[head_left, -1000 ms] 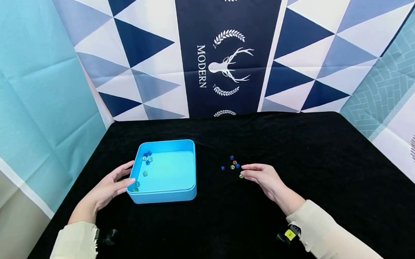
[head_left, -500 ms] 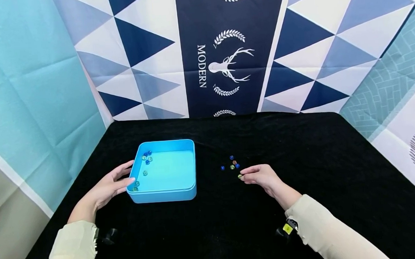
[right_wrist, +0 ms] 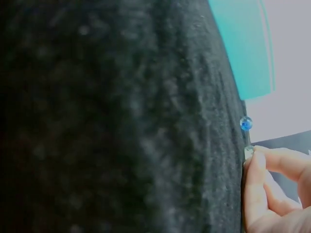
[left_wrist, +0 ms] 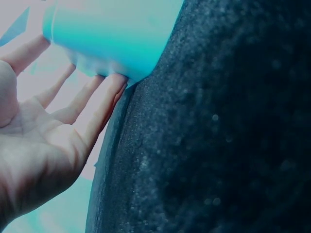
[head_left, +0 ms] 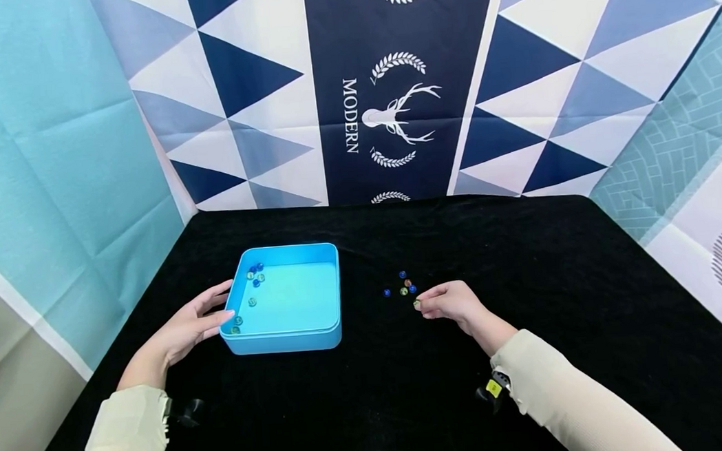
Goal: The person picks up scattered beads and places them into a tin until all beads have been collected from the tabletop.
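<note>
A light-blue square box (head_left: 318, 341) without a lid stands on the black cloth, left of centre. My left hand (head_left: 188, 327) touches its left side with fingers extended; in the left wrist view the fingertips (left_wrist: 116, 80) press against the box wall (left_wrist: 109, 48). Several blue and clear marbles (head_left: 252, 302) lie along the box's left inside. To the right, my right hand (head_left: 455, 306) pinches a yellow-green marble (head_left: 417, 305) between thumb and forefinger, just over the cloth. Beside those fingertips, several loose marbles (head_left: 404, 291), blue, green and reddish, form a small cluster.
Black cloth (head_left: 372, 404) covers the whole table. A patterned curtain (head_left: 397, 113) with triangles and a deer print hangs behind the far edge, and a light-blue drape (head_left: 51, 134) hangs at the left. Straps with small devices (head_left: 493, 387) sit on both wrists.
My right hand has closed its fingertips on the yellow-green marble and shifted slightly left and up with it. The left hand and box stay where they were.
</note>
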A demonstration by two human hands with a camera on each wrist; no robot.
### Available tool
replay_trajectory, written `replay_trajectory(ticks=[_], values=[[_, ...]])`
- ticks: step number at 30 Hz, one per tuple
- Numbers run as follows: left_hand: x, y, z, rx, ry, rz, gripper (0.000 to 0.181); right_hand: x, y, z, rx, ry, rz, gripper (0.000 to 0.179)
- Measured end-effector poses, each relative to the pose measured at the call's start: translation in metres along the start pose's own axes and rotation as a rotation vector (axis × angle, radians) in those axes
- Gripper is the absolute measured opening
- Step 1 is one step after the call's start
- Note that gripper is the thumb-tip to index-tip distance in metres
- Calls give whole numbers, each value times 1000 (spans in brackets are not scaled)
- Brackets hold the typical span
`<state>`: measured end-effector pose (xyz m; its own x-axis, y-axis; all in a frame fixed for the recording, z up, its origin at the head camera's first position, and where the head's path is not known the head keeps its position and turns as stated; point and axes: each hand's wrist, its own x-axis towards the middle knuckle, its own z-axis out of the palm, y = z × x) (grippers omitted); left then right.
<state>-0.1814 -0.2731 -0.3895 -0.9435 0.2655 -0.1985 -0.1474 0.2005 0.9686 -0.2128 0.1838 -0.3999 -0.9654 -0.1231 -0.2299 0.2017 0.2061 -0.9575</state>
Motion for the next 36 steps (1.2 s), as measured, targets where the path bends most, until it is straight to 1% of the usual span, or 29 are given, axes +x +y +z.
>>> replay_trajectory(ticks=[4, 7, 10, 14, 23, 29, 36], values=[[0, 0, 0, -3, -3, -2, 76, 0, 1, -2, 171, -14, 29, 29], [0, -1, 0, -5, -7, -3, 76, 0, 1, 0, 307, 0, 46, 18], [1, -1, 1, -9, -7, -5, 77, 2, 3, 4, 425, 23, 46, 9], [1, -3, 1, -15, -7, -6, 77, 3, 2, 11, 519, 40, 31, 12], [2, -2, 0, -6, -2, -2, 77, 8, -7, 29, 566, 72, -1, 12], [3, -2, 1, -9, -1, -2, 77, 11, -13, 44, 600, 76, -11, 11], [2, -2, 2, -8, 1, 1, 77, 14, -21, 63, 623, 86, -21, 16]])
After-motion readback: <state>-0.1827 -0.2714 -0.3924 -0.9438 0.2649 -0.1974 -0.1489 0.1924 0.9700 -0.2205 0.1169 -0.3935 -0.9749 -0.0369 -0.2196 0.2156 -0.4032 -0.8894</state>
